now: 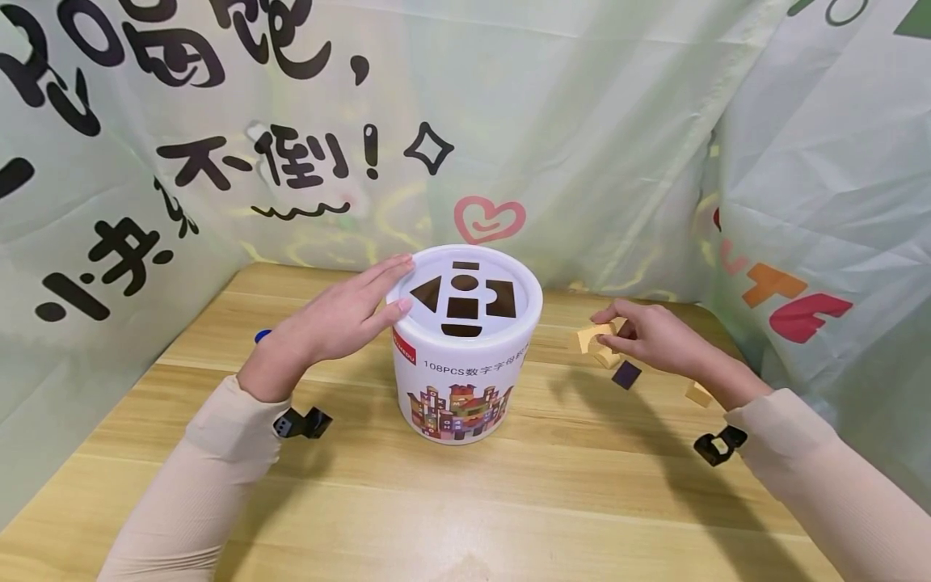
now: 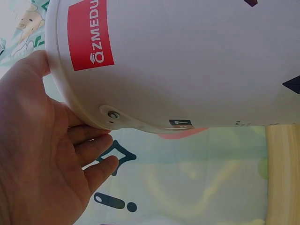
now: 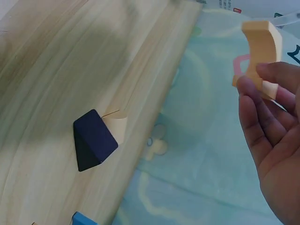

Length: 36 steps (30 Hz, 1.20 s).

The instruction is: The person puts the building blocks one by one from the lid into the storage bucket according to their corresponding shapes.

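A white bucket [image 1: 458, 396] stands upright on the table, with shaped holes cut through its lid [image 1: 502, 325]. My left hand [image 1: 330, 319] rests against the lid's left rim, its fingers fairly straight; the left wrist view shows the fingertips [image 2: 101, 145] at the bucket's edge. To the right of the bucket, my right hand [image 1: 655, 338] pinches a light yellow arch block [image 3: 257, 51] between thumb and fingers. In the right wrist view the block is held up off the table. Below that hand are a dark purple block [image 1: 626, 374] and a pale rounded block [image 3: 118, 126].
Another light yellow block [image 1: 699, 394] lies under the right wrist. A blue piece [image 1: 263, 335] shows partly behind the left wrist. Printed cloth [image 1: 618, 145] hangs behind the wooden table [image 1: 465, 517] and along both sides.
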### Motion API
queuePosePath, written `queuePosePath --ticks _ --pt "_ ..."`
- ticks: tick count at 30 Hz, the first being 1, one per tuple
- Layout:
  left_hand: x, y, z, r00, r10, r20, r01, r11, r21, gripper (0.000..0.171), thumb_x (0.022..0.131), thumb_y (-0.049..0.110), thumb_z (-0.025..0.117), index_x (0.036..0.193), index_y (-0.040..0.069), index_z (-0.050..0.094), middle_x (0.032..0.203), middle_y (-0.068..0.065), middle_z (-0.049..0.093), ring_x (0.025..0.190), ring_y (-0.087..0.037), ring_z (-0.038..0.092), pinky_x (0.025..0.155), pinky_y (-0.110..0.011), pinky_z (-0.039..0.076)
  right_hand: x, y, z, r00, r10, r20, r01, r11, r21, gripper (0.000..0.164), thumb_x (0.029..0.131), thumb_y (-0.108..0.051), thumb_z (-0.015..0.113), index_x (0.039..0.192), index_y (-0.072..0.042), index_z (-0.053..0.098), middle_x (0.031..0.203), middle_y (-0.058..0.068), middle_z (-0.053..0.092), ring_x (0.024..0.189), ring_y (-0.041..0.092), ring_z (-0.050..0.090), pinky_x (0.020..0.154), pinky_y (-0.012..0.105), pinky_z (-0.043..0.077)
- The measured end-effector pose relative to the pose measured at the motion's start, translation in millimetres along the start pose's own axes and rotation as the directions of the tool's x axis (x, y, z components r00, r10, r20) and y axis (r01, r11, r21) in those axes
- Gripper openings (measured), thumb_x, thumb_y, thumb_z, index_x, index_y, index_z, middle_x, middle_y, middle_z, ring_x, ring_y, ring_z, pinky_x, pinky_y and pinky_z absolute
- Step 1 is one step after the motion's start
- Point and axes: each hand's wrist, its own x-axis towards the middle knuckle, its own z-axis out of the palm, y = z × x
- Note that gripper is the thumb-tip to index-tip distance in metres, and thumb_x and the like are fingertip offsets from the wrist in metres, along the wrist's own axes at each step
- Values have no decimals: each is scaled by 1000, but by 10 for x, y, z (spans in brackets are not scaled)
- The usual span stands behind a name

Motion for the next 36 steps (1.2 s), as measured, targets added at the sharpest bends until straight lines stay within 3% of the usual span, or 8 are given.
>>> queuePosePath --ticks 7,13,16,19,24,28,31,36 --pt "-1 5 -3 1000 -6 5 6 1000 1 66 103 54 30 157 15 24 162 -1 18 145 -25 23 114 -49 26 -8 -100 -37 998 57 20 -59 989 133 28 94 -22 68 114 -7 55 82 2 69 70 10 66 60 28 53" --pt "-2 12 0 1000 -11 13 11 1000 -2 67 103 54 29 157 14 23 162 -2 18 146 -25 22 114 -49 25 4 -170 -90 999 1 42 -14 953 303 55 94 -13 66 144 -9 43 122 17 51 80 17 70 69 31 57" --pt "-2 14 -1 1000 -13 12 13 1000 -5 67 103 54 29 157 14 24 162 -1 18 146 -25 21 115 -49 25 2 -222 -125 998 -40 57 14 920 391 66 95 -4 62 153 -9 31 129 22 38 86 18 70 76 31 58" --pt "-2 13 -3 1000 -12 10 12 1000 -11 66 103 53 30 157 14 24 162 -1 18 146 -24 22 114 -49 25 1 -314 -166 997 -32 65 0 900 436 61 97 -2 59 151 -5 31 131 24 36 91 20 70 79 32 57" --pt "-3 11 -1 1000 -13 8 13 1000 -14 66 104 53 30 156 15 25 162 0 17 146 -25 22 114 -49 26 25 -482 -237 998 39 41 -51 941 334 45 99 -20 60 141 -8 46 123 16 54 92 21 69 79 30 57" --pt "-3 9 6 1000 -14 13 15 1000 -11 66 104 53 30 157 15 24 162 0 17 146 -25 22 114 -49 26 55 -577 -287 999 28 -25 -22 974 226 26 100 -22 59 122 -8 61 107 7 67 88 16 65 73 24 53" --pt "-3 5 8 1000 -12 14 12 1000 -11 66 104 53 30 157 14 24 162 -1 17 146 -25 22 114 -49 25 84 -649 -339 997 12 -77 0 988 156 15 99 -20 60 106 -9 68 88 4 68 73 13 58 63 23 47" --pt "3 2 3 1000 -10 11 10 1000 -12 66 104 53 30 157 14 24 162 -1 18 145 -26 23 114 -49 25 143 -826 -459 992 54 -116 -43 995 95 16 95 -29 66 98 -13 70 74 3 59 62 17 51 55 26 43"
